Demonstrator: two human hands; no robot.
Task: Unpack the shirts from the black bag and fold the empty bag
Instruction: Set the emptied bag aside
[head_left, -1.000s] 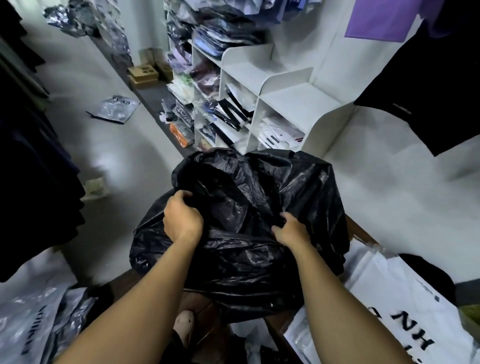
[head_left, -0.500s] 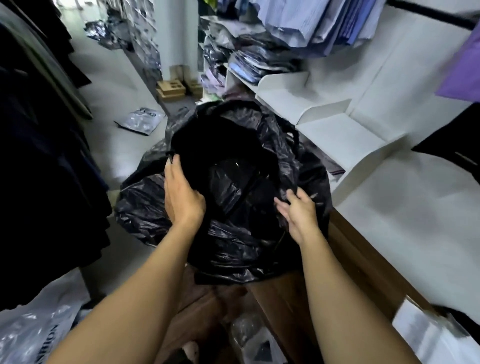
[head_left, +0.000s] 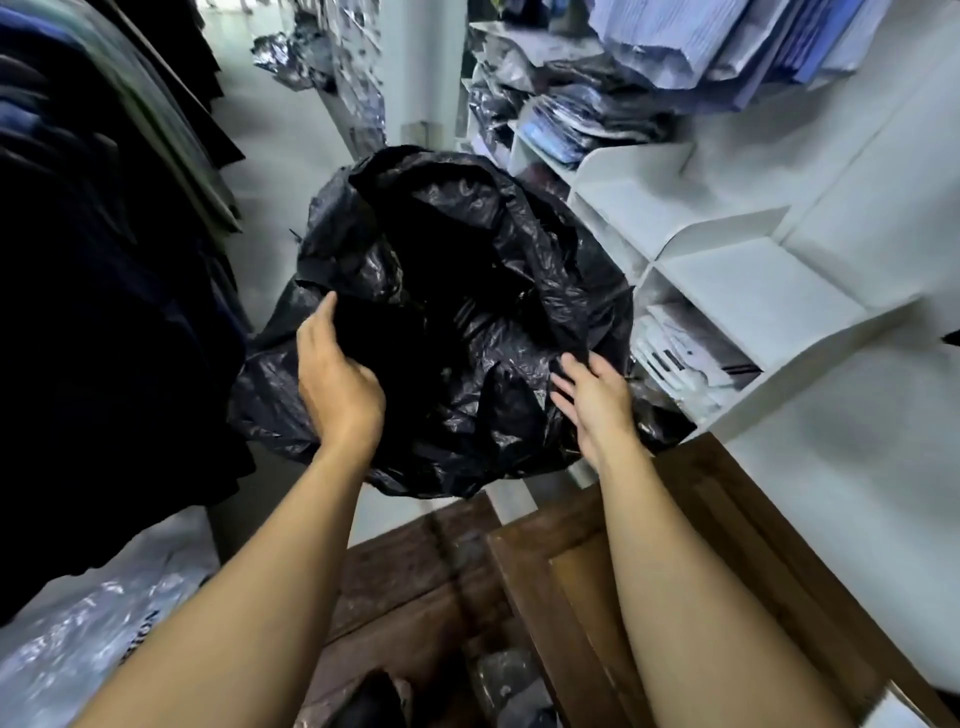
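A large crumpled black plastic bag (head_left: 498, 322) hangs in front of me, its mouth facing up and its inside too dark to show any shirts. My left hand (head_left: 337, 384) is at the bag's left rim, thumb up along the plastic and fingers curled over the edge into the opening. On the bag's lower right side lies my right hand (head_left: 597, 400), its fingers straight and flat against the plastic.
White shelf cubbies (head_left: 727, 270) with packed shirts stand close on the right. Dark clothes (head_left: 104, 260) hang on the left. A wooden cabinet top (head_left: 571, 571) lies below my arms. A clear printed plastic bag (head_left: 78, 649) sits at the lower left. Grey floor runs ahead.
The bag has moved up and away from the wooden top and its mouth has opened wider. My right hand went from gripping the plastic to lying flat against it.
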